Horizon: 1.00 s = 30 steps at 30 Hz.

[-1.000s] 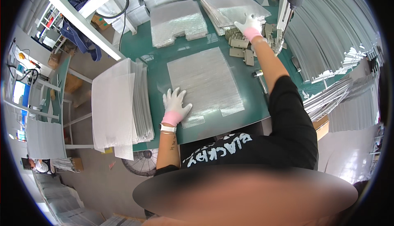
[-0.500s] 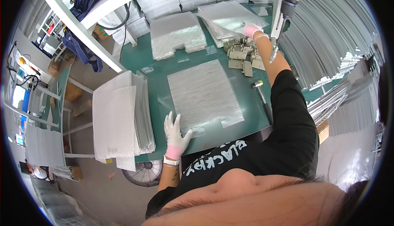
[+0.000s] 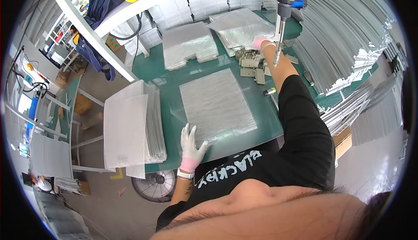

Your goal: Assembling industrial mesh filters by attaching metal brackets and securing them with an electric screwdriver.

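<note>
A translucent ribbed sheet [image 3: 217, 103] with a notch in its near edge lies flat on the green table. My left hand [image 3: 190, 144], in a white glove with a pink cuff, rests at the sheet's near left corner, fingers spread and holding nothing. My right arm reaches to the far right, where my gloved right hand [image 3: 257, 44] is at the near edge of a stack of similar sheets [image 3: 239, 24]. Its fingers blend into the pale sheets, so their grip is unclear. Just nearer lies a pile of beige plastic pieces [image 3: 250, 61].
An electric screwdriver [image 3: 285, 9] hangs above my right forearm. A small hammer [image 3: 270, 91] lies beside that arm. More sheets stand in a left stack [image 3: 130, 129] and a far stack [image 3: 187, 44]. Tall grey panels [image 3: 348, 35] line the right. A white shelf frame [image 3: 89, 31] rises at left.
My view has shifted slightly. The far-right stack's top sheet, lifted at its near edge before, now looks flatter. My right hand sits a little lower and further left against the stack. My left hand stays spread.
</note>
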Each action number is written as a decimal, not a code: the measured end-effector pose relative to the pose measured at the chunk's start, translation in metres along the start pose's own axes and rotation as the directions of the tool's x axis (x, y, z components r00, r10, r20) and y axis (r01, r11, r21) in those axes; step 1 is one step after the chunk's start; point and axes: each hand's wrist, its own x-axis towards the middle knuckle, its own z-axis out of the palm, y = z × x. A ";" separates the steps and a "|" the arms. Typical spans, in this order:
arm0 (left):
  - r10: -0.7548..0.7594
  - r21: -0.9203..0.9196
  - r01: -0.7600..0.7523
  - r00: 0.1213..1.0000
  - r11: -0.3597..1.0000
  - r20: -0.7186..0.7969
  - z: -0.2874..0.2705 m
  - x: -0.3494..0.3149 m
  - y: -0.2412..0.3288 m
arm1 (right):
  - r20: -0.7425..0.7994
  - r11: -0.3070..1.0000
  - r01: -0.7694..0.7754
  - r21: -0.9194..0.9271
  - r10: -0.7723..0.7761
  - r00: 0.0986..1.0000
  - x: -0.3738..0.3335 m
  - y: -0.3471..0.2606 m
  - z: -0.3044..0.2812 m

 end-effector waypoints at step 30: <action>-0.026 -0.376 0.022 1.000 0.927 -0.006 0.009 0.008 0.007 | -0.745 -0.111 0.771 0.626 0.205 0.635 -0.026 0.020 0.007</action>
